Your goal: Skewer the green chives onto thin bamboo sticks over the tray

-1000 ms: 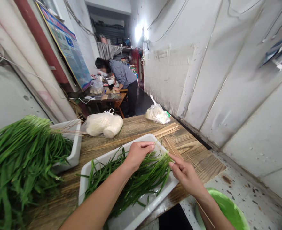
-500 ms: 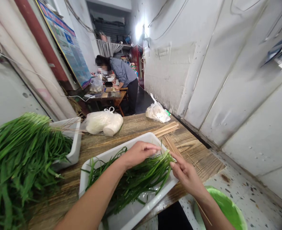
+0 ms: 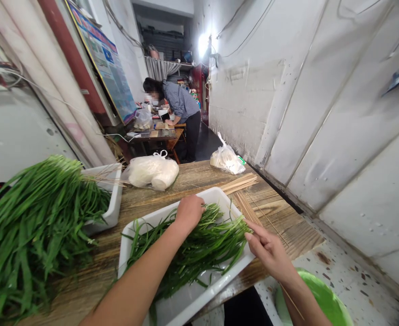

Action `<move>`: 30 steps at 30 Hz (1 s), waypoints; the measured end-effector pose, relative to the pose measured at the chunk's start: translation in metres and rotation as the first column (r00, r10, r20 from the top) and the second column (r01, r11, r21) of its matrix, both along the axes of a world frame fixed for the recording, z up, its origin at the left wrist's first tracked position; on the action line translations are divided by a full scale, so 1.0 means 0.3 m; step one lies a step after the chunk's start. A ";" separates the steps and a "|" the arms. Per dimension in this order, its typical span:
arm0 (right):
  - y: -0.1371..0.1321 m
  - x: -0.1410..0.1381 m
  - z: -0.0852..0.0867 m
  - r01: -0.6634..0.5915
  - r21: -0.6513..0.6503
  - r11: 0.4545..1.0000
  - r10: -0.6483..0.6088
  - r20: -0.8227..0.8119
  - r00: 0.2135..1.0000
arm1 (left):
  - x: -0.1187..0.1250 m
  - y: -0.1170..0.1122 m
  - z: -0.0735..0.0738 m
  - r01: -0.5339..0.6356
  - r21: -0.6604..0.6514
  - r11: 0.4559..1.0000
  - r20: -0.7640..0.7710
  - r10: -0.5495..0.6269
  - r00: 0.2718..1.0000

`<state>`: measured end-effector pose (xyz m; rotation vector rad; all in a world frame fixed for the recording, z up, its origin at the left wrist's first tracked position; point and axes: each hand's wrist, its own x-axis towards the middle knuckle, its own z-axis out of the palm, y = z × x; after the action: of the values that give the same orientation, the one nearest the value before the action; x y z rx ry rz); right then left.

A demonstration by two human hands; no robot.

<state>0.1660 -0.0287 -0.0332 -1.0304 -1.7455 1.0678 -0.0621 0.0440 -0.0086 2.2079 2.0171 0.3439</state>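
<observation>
A white plastic tray (image 3: 199, 304) holds loose green garlic chives (image 3: 192, 253), their pale stem ends toward the upper right. My left hand (image 3: 190, 212) is over the far side of the tray, fingers curled down at the stems and partly hidden behind the hand. At the tray's right edge, my right hand (image 3: 267, 249) is closed around a thin bamboo skewer (image 3: 292, 300), whose long end runs back below my wrist. Chive stem ends gather at this hand's fingertips; how they sit on the skewer is hard to make out.
Loose skewers (image 3: 242, 183) lie beyond the tray on the wooden table (image 3: 287, 217). A heap of chives (image 3: 40, 217) overflows a second white tray (image 3: 113, 203) at left. Two plastic bags (image 3: 152, 171) stand behind. A green bucket (image 3: 321, 294) is at lower right; a person (image 3: 182, 104) bends over a far table.
My left hand has moved left from beside the right fingertips to the chive stems in the tray. My right hand stays almost in place, and the view has shifted slightly.
</observation>
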 end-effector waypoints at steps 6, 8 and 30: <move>0.001 0.002 0.003 0.002 -0.010 1.000 -0.002 0.010 1.000 | -0.012 -0.008 -0.012 -0.015 -0.041 0.999 0.003 0.015 1.000; 0.001 0.001 0.008 -0.001 -0.012 1.000 0.001 0.008 1.000 | -0.029 -0.001 -0.013 -0.013 -0.046 0.999 0.045 0.015 0.999; 0.027 -0.045 0.061 0.001 -0.081 0.997 0.003 0.052 0.999 | -0.032 0.002 -0.003 -0.002 0.047 0.999 0.664 -0.029 0.747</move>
<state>0.1526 -0.0206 -0.0149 -1.1161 -1.7563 1.1298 -0.0718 0.0446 -0.0096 1.7390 1.5889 1.0201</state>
